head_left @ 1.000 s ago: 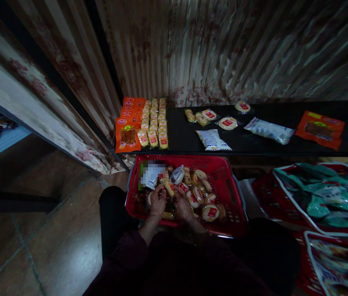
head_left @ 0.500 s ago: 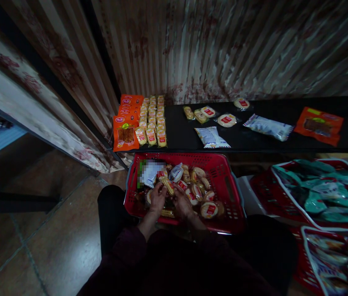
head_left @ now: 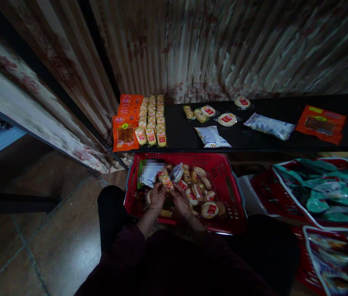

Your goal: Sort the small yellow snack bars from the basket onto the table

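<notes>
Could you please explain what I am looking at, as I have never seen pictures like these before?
There is no machine here: every picture comes from one camera worn on a person's head, looking forward and down at two bare hands. The left hand and right hand hold a small wrapped snack over a red basket containing more packaged snacks. On the black shelf beyond lie orange packets, rows of small yellow packs, round wrapped biscuits and whitish packets.
</notes>
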The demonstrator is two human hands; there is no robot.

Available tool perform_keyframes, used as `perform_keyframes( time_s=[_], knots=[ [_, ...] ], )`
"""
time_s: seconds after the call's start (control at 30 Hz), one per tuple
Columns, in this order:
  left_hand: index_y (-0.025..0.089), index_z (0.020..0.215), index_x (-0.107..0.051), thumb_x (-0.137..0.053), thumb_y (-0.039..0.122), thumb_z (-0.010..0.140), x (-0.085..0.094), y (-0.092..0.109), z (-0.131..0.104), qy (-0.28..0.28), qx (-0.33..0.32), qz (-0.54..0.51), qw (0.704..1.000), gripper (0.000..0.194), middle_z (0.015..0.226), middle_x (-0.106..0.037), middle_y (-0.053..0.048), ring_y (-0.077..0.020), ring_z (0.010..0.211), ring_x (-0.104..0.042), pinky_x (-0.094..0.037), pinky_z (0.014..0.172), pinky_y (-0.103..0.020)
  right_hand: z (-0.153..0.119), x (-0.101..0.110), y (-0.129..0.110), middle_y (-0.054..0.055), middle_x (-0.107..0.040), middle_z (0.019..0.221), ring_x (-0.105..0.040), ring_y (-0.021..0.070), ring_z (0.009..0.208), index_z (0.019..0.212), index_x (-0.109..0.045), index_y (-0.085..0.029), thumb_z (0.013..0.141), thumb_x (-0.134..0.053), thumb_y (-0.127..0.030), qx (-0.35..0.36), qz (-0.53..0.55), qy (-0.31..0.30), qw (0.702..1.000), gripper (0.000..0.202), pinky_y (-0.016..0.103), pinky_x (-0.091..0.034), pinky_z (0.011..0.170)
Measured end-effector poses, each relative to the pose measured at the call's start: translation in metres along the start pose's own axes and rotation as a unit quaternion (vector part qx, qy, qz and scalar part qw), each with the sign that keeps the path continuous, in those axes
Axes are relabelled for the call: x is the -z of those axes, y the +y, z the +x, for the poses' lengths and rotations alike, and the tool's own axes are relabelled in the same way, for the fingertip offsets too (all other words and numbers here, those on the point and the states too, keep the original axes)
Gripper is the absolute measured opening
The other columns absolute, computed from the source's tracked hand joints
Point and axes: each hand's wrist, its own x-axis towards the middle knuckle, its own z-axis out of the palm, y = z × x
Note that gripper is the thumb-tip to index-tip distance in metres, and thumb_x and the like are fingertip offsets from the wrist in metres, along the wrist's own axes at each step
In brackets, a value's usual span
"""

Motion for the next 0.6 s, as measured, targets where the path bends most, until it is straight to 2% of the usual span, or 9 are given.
perform_keyframes(
  time_s=[0.13, 0.27, 0.33, 0.47, 0.53, 0.6],
  knots=[
    [0.018, 0.104, -0.059, -0.058, 0.024, 0.078, -0.001, -0.007, 0.008, 0.025, -0.026, -0.004, 0.999, 0.027, 0.105, -0.068, -0.008, -0.0159, 0.088, -0.064, -0.051, 0.071, -0.026, -0.004, -0.005, -0.009, 0.005, -0.07, 0.106, -0.064, 0.023, 0.093, 0.103, -0.066, -0.023, 0.058, -0.074, -0.049, 0.006, -0.027, 0.023, 0.999, 0.052, 0.039, -0.051, 0.084],
    [0.019, 0.1, -0.058, -0.059, 0.021, 0.077, -0.003, -0.011, 0.011, 0.035, -0.058, 0.004, 0.998, 0.023, 0.098, -0.068, -0.006, -0.0151, 0.09, -0.063, -0.05, 0.082, -0.028, -0.008, -0.009, -0.017, 0.006, -0.07, 0.104, -0.063, 0.0232, 0.094, 0.102, -0.065, -0.023, 0.06, -0.073, -0.05, 0.011, -0.042, 0.024, 0.999, 0.051, 0.04, -0.049, 0.085],
    [0.019, 0.097, -0.058, -0.06, 0.02, 0.077, -0.003, -0.01, 0.01, 0.036, -0.054, -0.002, 0.998, 0.021, 0.096, -0.068, -0.005, -0.0146, 0.087, -0.063, -0.05, 0.078, -0.027, -0.009, -0.009, -0.02, 0.005, -0.07, 0.103, -0.063, 0.0231, 0.095, 0.099, -0.066, -0.022, 0.062, -0.071, -0.05, 0.009, -0.033, 0.028, 0.999, 0.047, 0.039, -0.048, 0.087],
    [0.019, 0.096, -0.057, -0.06, 0.022, 0.076, -0.003, -0.007, 0.007, 0.028, -0.015, -0.029, 0.999, 0.021, 0.098, -0.066, -0.006, -0.0148, 0.077, -0.061, -0.048, 0.057, -0.023, -0.01, -0.007, -0.02, 0.005, -0.069, 0.104, -0.061, 0.0234, 0.098, 0.096, -0.068, -0.023, 0.068, -0.067, -0.052, 0.014, -0.017, 0.042, 0.999, 0.041, 0.036, -0.049, 0.085],
    [0.02, 0.094, -0.058, -0.061, 0.022, 0.074, -0.002, -0.006, 0.005, 0.029, -0.009, -0.044, 0.999, 0.02, 0.095, -0.066, -0.005, -0.0143, 0.075, -0.061, -0.047, 0.056, -0.022, -0.01, -0.006, -0.018, 0.005, -0.07, 0.1, -0.062, 0.0233, 0.094, 0.097, -0.068, -0.023, 0.067, -0.067, -0.053, 0.013, -0.009, 0.04, 0.999, 0.042, 0.036, -0.05, 0.08],
    [0.02, 0.09, -0.058, -0.063, 0.021, 0.073, -0.001, -0.006, 0.005, 0.034, -0.015, -0.051, 0.998, 0.018, 0.093, -0.066, -0.004, -0.014, 0.076, -0.06, -0.048, 0.061, -0.023, -0.009, -0.006, -0.016, 0.005, -0.07, 0.096, -0.063, 0.022, 0.088, 0.097, -0.067, -0.023, 0.065, -0.07, -0.05, 0.011, -0.005, 0.042, 0.999, 0.042, 0.035, -0.05, 0.077]
  ],
)
